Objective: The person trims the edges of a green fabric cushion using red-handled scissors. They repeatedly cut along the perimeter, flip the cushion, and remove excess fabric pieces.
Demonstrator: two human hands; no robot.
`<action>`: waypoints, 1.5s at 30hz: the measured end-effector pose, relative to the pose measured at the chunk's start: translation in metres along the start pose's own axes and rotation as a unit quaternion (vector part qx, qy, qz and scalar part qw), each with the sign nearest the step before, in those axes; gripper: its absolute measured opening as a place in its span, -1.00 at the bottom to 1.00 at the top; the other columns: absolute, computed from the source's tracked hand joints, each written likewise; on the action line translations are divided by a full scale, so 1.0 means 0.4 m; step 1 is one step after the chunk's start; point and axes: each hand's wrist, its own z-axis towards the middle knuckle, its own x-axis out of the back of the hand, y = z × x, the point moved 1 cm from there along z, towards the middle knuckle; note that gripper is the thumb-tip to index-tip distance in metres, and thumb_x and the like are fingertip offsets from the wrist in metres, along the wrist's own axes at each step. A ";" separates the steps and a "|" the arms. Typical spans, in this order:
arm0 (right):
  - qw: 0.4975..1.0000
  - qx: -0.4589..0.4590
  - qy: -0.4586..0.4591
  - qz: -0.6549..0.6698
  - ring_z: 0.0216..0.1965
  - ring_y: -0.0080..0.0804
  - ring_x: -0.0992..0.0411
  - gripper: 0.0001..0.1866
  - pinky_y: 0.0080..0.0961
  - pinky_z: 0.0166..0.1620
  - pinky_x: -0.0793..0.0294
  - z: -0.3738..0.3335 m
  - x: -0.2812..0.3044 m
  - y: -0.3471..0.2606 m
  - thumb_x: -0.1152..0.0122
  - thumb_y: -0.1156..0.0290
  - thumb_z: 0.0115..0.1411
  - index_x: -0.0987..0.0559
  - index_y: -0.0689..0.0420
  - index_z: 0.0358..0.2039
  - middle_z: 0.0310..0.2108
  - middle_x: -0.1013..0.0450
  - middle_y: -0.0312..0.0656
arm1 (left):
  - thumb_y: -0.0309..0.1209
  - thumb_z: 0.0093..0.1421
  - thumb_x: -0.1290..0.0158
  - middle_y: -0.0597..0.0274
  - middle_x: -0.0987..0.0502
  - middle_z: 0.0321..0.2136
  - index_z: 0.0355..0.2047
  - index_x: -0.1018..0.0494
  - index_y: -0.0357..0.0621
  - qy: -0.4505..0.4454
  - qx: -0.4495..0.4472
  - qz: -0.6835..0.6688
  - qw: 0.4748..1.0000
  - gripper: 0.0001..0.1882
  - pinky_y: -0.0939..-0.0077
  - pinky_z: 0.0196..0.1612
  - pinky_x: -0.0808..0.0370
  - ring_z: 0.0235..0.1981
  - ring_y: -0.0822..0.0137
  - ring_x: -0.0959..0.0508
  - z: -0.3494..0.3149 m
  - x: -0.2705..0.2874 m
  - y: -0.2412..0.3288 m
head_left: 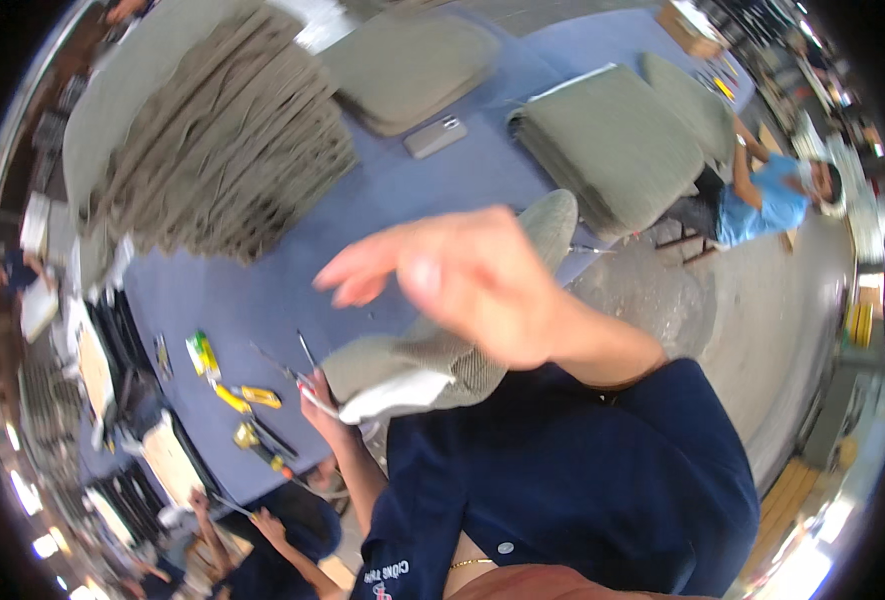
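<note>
My right hand point(473, 285) is raised over the work, blurred, with its fingers stretched to the left and the thumb apart; I see nothing in it. Lower left, my left hand point(331, 412) is closed around red-and-white-handled scissors point(307, 388), their thin blades pointing away over the table. That hand also lies against the edge of a grey-green fabric cushion cover point(363, 365), which rests at my front and runs behind my right hand. White material point(398, 395) shows at the cover's near side. Part of the cover is hidden by my right hand and wrist.
A tall stack of grey-green covers point(223, 150) stands far left on the blue table point(263, 300). Beyond are more cushions point(613, 145) and a phone point(436, 137). Yellow cutters point(248, 397) and other tools lie left. A seated person in light blue point(758, 205) is at right.
</note>
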 end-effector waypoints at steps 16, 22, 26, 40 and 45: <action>0.972 -0.116 0.081 -0.188 -0.29 -0.46 -0.55 -0.55 -0.46 -0.10 -0.53 0.003 0.094 0.125 -0.07 0.18 0.55 -0.68 0.36 -0.21 -0.38 -0.64 -0.09 | -0.28 0.46 -0.25 0.33 -0.56 -0.33 -0.17 -0.55 -0.23 0.066 -0.031 -0.051 0.996 -0.75 0.52 -0.16 -0.45 -0.29 0.49 -0.52 0.049 -0.033 0.046; 0.980 -0.048 0.022 -0.194 -0.22 -0.33 -0.63 -0.65 -0.40 -0.08 -0.57 0.015 0.088 0.089 -0.25 0.24 0.46 -0.69 0.35 -0.14 -0.25 -0.69 -0.01 | -0.33 0.46 -0.24 0.37 -0.54 -0.34 -0.20 -0.56 -0.22 0.038 -0.023 -0.014 0.999 -0.80 0.53 -0.14 -0.43 -0.27 0.52 -0.48 0.064 -0.012 0.015; 0.985 0.044 -0.039 -0.161 -0.02 -0.20 -0.70 -0.61 -0.34 0.08 -0.63 0.009 0.063 0.022 -0.49 0.31 0.26 -0.70 0.21 0.04 -0.08 -0.71 -0.02 | -0.35 0.47 -0.18 0.35 -0.55 -0.26 -0.08 -0.54 -0.21 0.004 -0.037 -0.064 0.997 -0.82 0.45 -0.09 -0.49 -0.21 0.45 -0.54 0.031 -0.026 0.019; 0.993 -0.007 0.083 -0.084 -0.05 -0.13 -0.61 -0.52 -0.21 0.06 -0.57 -0.100 0.098 0.089 -0.08 0.19 0.55 -0.50 0.17 0.33 0.00 -0.66 -0.12 | -0.08 0.47 -0.11 0.10 -0.53 -0.18 -0.02 -0.45 -0.30 -0.149 0.000 -0.010 0.989 -0.56 0.22 0.02 -0.51 -0.12 0.23 -0.57 0.102 0.069 0.046; 0.946 0.065 0.167 -0.271 -0.20 -0.15 -0.56 -0.57 -0.16 0.03 -0.47 -0.182 0.153 0.171 0.09 0.15 0.57 -0.69 0.15 -0.08 -0.30 -0.63 -0.13 | -0.06 0.45 -0.15 0.38 -0.38 -0.46 -0.11 -0.46 -0.16 -0.158 -0.105 -0.076 0.979 -0.61 0.55 -0.39 -0.32 -0.45 0.46 -0.41 0.185 0.260 -0.057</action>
